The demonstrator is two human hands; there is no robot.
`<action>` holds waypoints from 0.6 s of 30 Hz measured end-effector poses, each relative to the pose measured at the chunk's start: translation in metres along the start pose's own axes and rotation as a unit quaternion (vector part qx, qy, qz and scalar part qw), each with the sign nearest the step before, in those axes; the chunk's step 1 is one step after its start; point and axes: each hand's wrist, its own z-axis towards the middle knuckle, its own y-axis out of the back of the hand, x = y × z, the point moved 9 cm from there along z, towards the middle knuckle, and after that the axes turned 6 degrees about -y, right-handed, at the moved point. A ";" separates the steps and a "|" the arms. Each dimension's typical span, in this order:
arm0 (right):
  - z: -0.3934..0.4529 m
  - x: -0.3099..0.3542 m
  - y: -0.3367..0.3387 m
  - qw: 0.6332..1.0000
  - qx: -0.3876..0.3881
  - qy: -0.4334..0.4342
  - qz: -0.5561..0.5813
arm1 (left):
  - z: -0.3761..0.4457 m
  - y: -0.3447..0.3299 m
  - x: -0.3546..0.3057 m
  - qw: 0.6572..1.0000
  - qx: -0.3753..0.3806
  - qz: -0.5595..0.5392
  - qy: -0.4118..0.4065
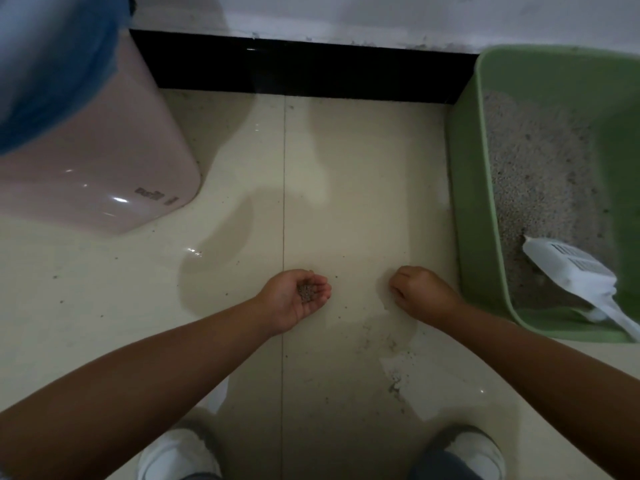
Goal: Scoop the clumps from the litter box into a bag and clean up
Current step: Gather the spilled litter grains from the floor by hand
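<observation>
- The left hand (298,296) lies palm up, fingers loosely cupped, cradling a small heap of spilled litter grains (306,292) just above the floor (363,168).
- The right hand (417,292) is knuckles up, its fingers curled down onto the floor; whether they pinch any grains cannot be told from here.
- The step in hand looks like gathering stray grains, so the cupped palm should stay level and close beside the picking hand, making each transfer short.
- More scattered specks (394,386) lie behind the right hand, nearer the shoes (180,452); sweeping them together with the fingertips before pinching would likely save trips.
- The litter box (467,216) stands just right of the right hand, with the white scoop (575,271) resting inside on the litter.
- The pink bin (104,161) with its blue bag (45,64) stands well beyond the left hand, so the palm must stay cupped on the carry there.
</observation>
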 end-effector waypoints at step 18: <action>-0.006 -0.014 0.053 0.957 -0.036 -0.173 0.228 | -0.004 -0.004 0.004 0.999 0.020 -0.036 0.020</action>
